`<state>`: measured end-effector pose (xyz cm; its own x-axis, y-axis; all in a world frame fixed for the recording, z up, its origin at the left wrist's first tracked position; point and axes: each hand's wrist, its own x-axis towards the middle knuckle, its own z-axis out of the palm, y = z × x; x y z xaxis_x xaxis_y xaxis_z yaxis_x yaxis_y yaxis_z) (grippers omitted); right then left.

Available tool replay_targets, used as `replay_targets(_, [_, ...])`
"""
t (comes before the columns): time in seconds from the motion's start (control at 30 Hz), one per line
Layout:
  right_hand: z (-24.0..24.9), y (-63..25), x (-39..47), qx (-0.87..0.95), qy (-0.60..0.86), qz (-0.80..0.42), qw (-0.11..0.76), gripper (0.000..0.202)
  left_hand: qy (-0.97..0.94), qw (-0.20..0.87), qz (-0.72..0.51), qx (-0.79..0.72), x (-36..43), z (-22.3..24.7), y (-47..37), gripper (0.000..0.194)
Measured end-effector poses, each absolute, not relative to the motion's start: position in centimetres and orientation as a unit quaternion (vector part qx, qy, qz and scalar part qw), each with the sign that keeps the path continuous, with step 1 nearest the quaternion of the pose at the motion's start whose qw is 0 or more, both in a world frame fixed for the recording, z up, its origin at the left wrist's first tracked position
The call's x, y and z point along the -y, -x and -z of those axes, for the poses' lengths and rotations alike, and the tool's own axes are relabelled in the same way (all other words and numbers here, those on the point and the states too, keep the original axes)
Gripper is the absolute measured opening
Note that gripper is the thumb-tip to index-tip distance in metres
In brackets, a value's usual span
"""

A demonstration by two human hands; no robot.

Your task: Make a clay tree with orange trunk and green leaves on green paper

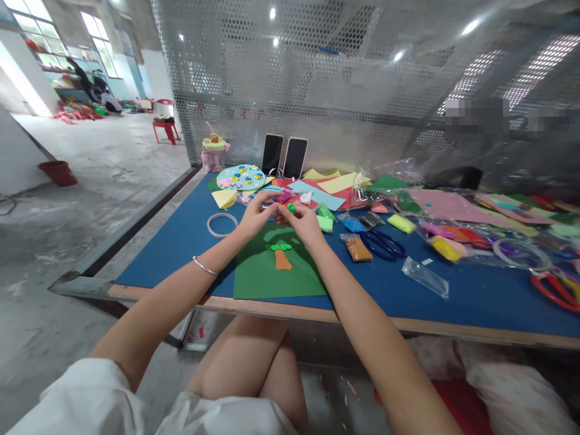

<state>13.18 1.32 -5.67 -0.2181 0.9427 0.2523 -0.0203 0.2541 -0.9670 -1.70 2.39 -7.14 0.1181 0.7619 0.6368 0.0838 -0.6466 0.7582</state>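
My left hand (260, 212) and my right hand (301, 222) meet above the far part of a dark green sheet (258, 277). A small lump of bright green clay (290, 208) shows at the fingertips of my right hand, which is closed on it. The left fingers are pinched close beside it; what they hold, if anything, is hidden. On the sheet below lies an orange clay trunk (283, 260) with a row of bright green clay bits (278, 246) along its top.
Clay packets, including an orange-brown one (357, 249), and dark blue scissors (384, 244) lie to the right. A tape roll (222, 225) sits at left. Coloured paper (319, 194), a decorated disc (241, 177) and two phones (295, 157) stand or lie at the back. Red-handled scissors (553, 291) lie far right.
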Motion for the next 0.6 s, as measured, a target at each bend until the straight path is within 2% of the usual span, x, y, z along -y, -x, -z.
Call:
replay_targets(0.5, [5.52, -13.39, -1.38, 0.589, 0.384, -0.526, 0.478, 0.067, -0.687, 0.298, -0.593, -0.297, -2.47, 7.19, 1.61, 0.028])
replay_targets(0.6, [5.43, -13.37, -1.3, 0.582, 0.395, -0.521, 0.484, 0.058, -0.691, 0.296, -0.588, -0.298, -2.61, 7.37, 1.68, 0.028])
